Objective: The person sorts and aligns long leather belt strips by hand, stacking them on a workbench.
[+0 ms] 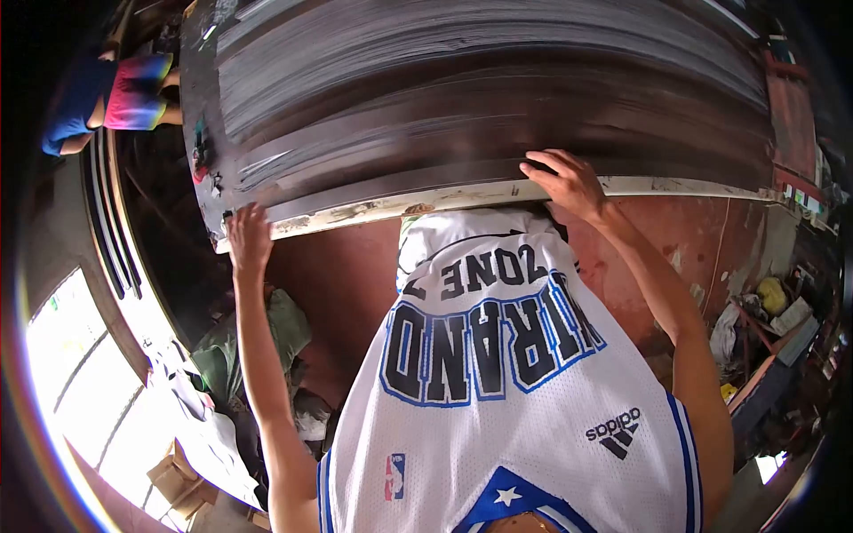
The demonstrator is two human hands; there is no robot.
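Reaching: left hand (249, 236), right hand (569, 183) maybe gripping board (498, 98).

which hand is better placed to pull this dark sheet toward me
Right, probably. The right hand has its fingers hooked over the pale edge of the dark sheet, nearer the sheet's middle. The left hand only lies flat against that edge by the corner.

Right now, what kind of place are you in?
Probably a workshop: the left hand and right hand touch the big dark board at its edge, a reddish panel lies beneath, clutter alongside.
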